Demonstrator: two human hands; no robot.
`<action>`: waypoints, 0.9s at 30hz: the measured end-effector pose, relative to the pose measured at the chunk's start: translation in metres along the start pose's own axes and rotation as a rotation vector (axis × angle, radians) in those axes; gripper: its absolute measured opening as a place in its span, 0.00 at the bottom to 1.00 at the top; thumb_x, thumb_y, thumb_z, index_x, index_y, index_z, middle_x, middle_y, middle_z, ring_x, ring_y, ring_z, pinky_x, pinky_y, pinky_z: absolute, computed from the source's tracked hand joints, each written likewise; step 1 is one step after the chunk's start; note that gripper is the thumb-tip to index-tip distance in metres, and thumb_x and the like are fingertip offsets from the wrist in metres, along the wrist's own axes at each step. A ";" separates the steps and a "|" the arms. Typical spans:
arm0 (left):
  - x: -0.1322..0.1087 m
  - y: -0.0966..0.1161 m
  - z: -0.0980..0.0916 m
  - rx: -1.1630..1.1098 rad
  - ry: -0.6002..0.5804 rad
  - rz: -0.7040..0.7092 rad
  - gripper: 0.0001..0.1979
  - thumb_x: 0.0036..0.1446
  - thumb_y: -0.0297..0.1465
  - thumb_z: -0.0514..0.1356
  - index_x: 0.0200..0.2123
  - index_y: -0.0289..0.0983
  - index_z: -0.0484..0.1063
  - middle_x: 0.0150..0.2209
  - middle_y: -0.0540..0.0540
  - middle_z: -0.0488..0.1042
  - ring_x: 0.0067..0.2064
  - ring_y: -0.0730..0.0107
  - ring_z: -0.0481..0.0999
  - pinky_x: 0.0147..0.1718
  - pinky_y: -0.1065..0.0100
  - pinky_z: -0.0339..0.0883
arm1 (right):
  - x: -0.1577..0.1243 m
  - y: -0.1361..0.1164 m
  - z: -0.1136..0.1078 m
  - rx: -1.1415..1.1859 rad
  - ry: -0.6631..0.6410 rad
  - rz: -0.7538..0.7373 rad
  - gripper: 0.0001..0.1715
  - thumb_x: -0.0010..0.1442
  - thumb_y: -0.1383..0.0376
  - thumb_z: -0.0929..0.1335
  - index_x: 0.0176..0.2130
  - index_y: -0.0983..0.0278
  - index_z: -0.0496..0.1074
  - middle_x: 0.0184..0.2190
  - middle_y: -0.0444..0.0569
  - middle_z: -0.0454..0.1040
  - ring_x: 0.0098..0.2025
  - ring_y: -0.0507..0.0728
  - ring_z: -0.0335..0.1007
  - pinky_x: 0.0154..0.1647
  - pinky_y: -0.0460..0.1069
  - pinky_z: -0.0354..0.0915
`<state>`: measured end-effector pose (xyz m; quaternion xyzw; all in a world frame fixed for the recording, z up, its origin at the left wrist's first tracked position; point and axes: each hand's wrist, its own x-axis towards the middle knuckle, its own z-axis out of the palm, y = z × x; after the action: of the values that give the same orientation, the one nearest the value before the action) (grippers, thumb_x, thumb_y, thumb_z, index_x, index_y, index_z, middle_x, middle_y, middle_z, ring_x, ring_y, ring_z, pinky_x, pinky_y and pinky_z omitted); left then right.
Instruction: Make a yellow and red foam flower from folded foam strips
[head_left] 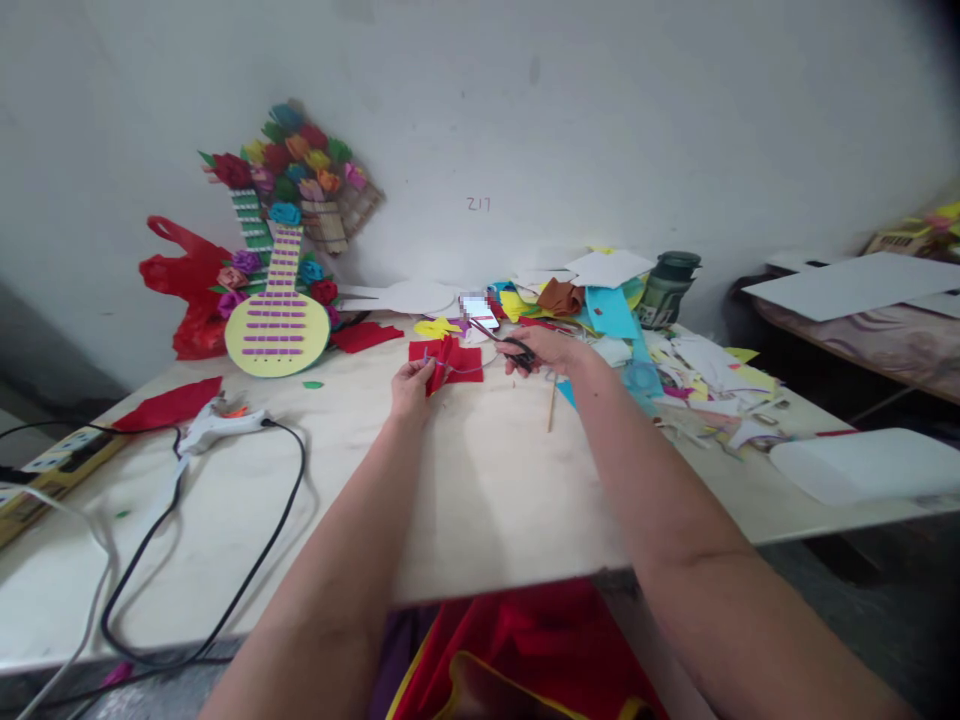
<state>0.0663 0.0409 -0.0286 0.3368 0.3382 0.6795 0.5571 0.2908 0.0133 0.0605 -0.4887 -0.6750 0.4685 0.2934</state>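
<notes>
My left hand is closed at the middle of the table, pinching a gathered red piece of paper or cloth. A thin purple strand runs across it from my fingers towards the right. My right hand grips black-handled scissors, their blades pointing up and left, apart from the red piece. A flat red piece lies behind the gathered one. Just beyond are yellow scraps and a phone. A thin stick lies below my right hand.
At left lie a glue gun with a black cable and a power strip. A yellow lute-shaped craft and paper flowers lean near the wall. Coloured scraps and a green bottle crowd the right.
</notes>
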 end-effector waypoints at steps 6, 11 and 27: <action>0.003 -0.008 0.014 -0.097 0.150 0.021 0.13 0.40 0.34 0.66 0.23 0.34 0.65 0.21 0.50 0.72 0.26 0.72 0.75 0.33 0.67 0.70 | 0.025 0.009 0.050 0.120 0.344 -0.013 0.22 0.45 0.54 0.72 0.34 0.65 0.67 0.23 0.45 0.73 0.18 0.47 0.64 0.14 0.41 0.50; -0.007 -0.013 0.029 -0.166 0.137 0.011 0.11 0.40 0.32 0.67 0.23 0.33 0.68 0.21 0.50 0.72 0.23 0.76 0.72 0.27 0.72 0.66 | 0.038 0.020 0.078 0.055 0.479 -0.029 0.22 0.40 0.57 0.73 0.35 0.64 0.69 0.21 0.40 0.71 0.22 0.49 0.65 0.20 0.42 0.58; -0.021 -0.009 0.033 -0.188 0.031 -0.112 0.05 0.43 0.27 0.64 0.26 0.32 0.72 0.24 0.47 0.74 0.27 0.73 0.74 0.30 0.72 0.67 | 0.050 0.032 0.096 -0.161 0.688 -0.078 0.20 0.45 0.64 0.68 0.42 0.59 0.67 0.32 0.44 0.75 0.35 0.55 0.72 0.34 0.50 0.67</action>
<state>0.1023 0.0243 -0.0202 0.2534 0.2999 0.6810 0.6181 0.2033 0.0290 -0.0093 -0.6133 -0.5895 0.2102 0.4819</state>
